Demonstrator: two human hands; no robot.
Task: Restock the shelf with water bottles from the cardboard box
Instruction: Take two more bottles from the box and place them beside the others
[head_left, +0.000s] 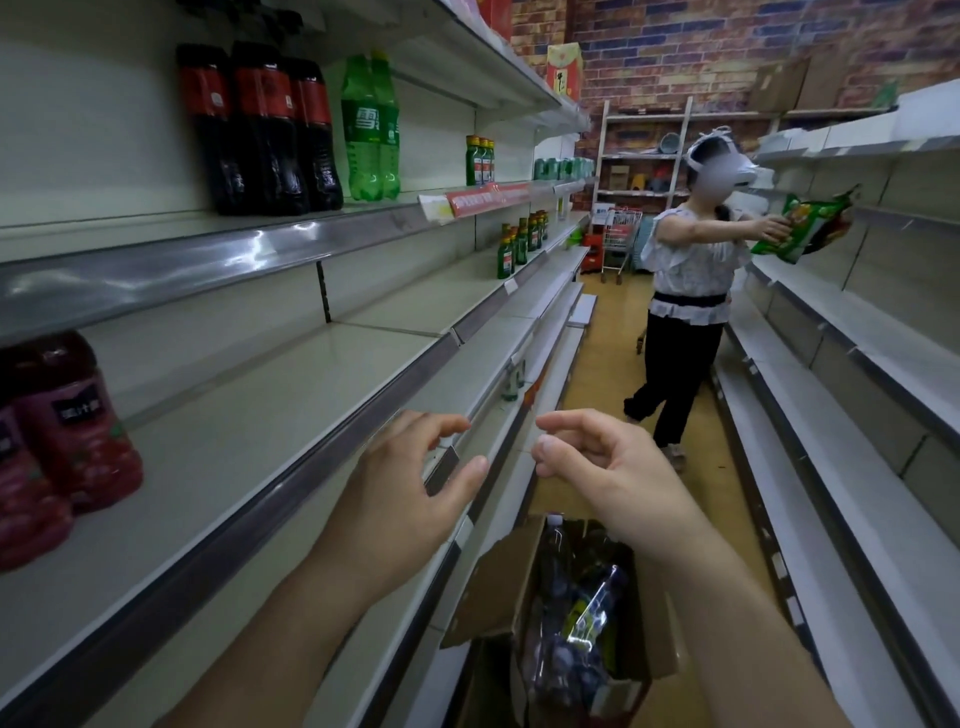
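An open cardboard box (498, 587) stands on the aisle floor below my hands, holding several clear water bottles (576, 618), one with a green label. Beside the box, the long pale shelf (218, 447) on my left is mostly bare. My left hand (400, 493) hovers over the shelf's front edge, fingers spread and curled, holding nothing. Just to its right, above the box, my right hand (608, 473) is also free of any object, with its fingers loosely bent and apart.
Dark red juice bottles (57, 441) stand at the shelf's near left end. The shelf above carries cola bottles (260, 130) and green soda bottles (369, 130). Small green bottles (519, 244) stand farther along. A person (685, 296) with snack bags works down the aisle. A shopping cart (618, 234) stands behind.
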